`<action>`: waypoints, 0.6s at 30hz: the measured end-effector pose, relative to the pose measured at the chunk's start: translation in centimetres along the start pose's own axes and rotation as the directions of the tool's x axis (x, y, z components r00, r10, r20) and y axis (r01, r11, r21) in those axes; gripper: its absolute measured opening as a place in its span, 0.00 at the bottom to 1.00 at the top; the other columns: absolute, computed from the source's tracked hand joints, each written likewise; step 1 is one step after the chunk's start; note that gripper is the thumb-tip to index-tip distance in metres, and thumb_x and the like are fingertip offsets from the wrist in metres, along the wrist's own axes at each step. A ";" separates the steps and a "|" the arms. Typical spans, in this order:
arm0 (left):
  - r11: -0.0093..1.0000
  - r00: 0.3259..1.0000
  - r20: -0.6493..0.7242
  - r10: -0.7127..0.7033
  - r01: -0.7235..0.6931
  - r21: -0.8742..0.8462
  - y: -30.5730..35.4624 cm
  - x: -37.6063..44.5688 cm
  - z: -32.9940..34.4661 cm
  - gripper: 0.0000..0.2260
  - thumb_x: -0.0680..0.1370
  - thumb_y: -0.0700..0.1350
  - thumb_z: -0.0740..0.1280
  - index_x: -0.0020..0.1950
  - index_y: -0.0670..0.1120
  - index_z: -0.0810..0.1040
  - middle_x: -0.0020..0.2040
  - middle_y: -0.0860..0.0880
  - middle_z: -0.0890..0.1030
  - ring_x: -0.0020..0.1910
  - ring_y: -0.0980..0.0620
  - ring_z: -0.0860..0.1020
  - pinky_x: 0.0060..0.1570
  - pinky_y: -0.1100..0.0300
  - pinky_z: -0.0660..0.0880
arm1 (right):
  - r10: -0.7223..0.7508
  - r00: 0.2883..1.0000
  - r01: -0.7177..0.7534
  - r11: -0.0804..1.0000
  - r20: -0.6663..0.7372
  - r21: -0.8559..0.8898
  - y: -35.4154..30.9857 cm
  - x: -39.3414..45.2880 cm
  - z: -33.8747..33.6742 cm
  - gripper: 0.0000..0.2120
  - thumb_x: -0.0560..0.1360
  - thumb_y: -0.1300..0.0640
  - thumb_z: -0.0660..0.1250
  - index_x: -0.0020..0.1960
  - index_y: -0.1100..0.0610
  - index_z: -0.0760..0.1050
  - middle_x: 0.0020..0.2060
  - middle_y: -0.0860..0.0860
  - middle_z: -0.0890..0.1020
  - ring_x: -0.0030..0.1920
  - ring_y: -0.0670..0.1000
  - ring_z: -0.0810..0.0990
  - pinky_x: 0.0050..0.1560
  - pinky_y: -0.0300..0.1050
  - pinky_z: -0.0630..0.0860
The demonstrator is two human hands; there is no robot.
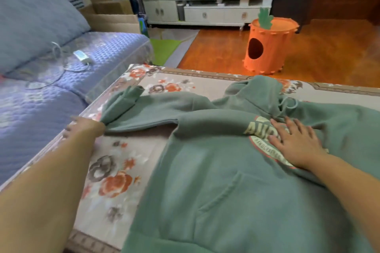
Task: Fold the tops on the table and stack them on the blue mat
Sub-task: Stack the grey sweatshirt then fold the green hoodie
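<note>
Across the tabletop, under a glossy clear cover, lies a beige cloth printed with orange and grey flowers, and on it a sage-green hoodie is spread chest up. Its fleece looks thick and soft, with a kangaroo pocket stitched low on the front, a rumpled hood with a looped drawcord at the far side, and a round cream-and-red chest print with block letters.

One sleeve runs out to the left, its cuff bunched near the tabletop's left edge. The left hand is at that edge where the sleeve narrows into pulled folds; its fingers are blurred and mostly hidden behind the wrist, so whether they pinch the cloth I cannot tell. The right hand lies flat on the chest print, fingers straight and spread, pressing the fabric down.

Bare flowered cloth shows between the sleeve and the hoodie's body and along the far edge. The hoodie's hem runs out of view at the near edge.

Left of the tabletop stands a sofa with a quilted blue cover, a white charger and cable on its seat. Beyond, on the orange wood floor, stands a carrot-shaped felt pet house, and a white TV cabinet lines the far wall.
</note>
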State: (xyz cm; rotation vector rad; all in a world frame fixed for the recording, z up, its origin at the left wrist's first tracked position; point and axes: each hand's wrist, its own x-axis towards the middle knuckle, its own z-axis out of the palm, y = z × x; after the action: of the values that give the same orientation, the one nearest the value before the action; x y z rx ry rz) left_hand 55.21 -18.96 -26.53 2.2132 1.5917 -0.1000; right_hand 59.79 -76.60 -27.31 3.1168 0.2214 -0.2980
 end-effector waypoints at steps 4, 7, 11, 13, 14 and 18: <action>0.950 0.934 -0.198 0.298 -0.269 0.161 -0.3 -2.7 -0.9 0.43 0.79 0.42 0.67 0.82 0.54 0.40 0.80 0.36 0.50 0.78 0.34 0.55 0.71 0.38 0.61 | 0.067 0.989 -0.048 0.989 0.132 -0.141 -1.9 1.8 -4.5 0.27 0.79 0.41 0.57 0.78 0.44 0.62 0.79 0.56 0.56 0.78 0.61 0.53 0.75 0.64 0.57; 0.651 0.662 -0.174 0.729 -0.593 0.473 1.0 -2.1 -0.9 0.40 0.78 0.40 0.63 0.82 0.58 0.43 0.80 0.39 0.52 0.77 0.35 0.57 0.68 0.41 0.67 | -0.016 0.987 -0.022 0.972 -0.158 -0.233 -5.5 3.7 -8.6 0.16 0.76 0.51 0.63 0.61 0.55 0.80 0.63 0.59 0.74 0.67 0.62 0.68 0.64 0.57 0.72; 0.526 0.555 -0.055 0.830 -0.745 0.411 3.6 -2.6 0.9 0.26 0.79 0.51 0.62 0.77 0.51 0.60 0.70 0.40 0.73 0.65 0.37 0.75 0.57 0.45 0.74 | -0.231 0.934 0.205 0.971 -0.272 -0.123 -12.7 6.5 -9.6 0.17 0.73 0.67 0.62 0.55 0.56 0.84 0.57 0.55 0.82 0.61 0.60 0.77 0.60 0.48 0.74; 0.563 0.573 -0.096 0.814 -0.736 0.376 4.4 -2.6 1.0 0.20 0.81 0.52 0.62 0.70 0.46 0.65 0.62 0.38 0.78 0.58 0.35 0.78 0.50 0.46 0.74 | -0.261 0.943 0.259 0.965 -0.207 -0.038 -16.2 8.2 -9.1 0.23 0.74 0.69 0.61 0.64 0.53 0.80 0.64 0.55 0.80 0.64 0.59 0.77 0.62 0.48 0.72; 0.580 0.575 -0.130 0.808 -0.738 0.344 4.6 -2.3 0.9 0.15 0.81 0.47 0.62 0.66 0.45 0.66 0.59 0.36 0.79 0.56 0.35 0.79 0.49 0.45 0.74 | -0.267 0.948 0.270 0.963 -0.173 -0.004 -17.5 9.0 -8.7 0.24 0.75 0.68 0.60 0.67 0.51 0.77 0.66 0.54 0.79 0.65 0.58 0.76 0.64 0.49 0.73; 0.774 0.732 -0.371 0.572 -0.632 -0.053 3.9 -0.3 -1.7 0.12 0.79 0.36 0.58 0.62 0.41 0.66 0.57 0.31 0.77 0.57 0.30 0.77 0.55 0.40 0.73 | -0.336 0.940 0.335 0.942 -0.052 -0.037 -19.9 11.7 -7.1 0.21 0.77 0.63 0.61 0.66 0.48 0.76 0.63 0.53 0.80 0.60 0.58 0.77 0.57 0.50 0.74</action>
State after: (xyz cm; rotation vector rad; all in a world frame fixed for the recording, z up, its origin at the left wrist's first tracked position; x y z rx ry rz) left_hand 58.45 -19.61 -23.77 2.5752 0.8755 0.6177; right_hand 69.71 -55.18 -22.32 3.0490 0.7554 -0.2025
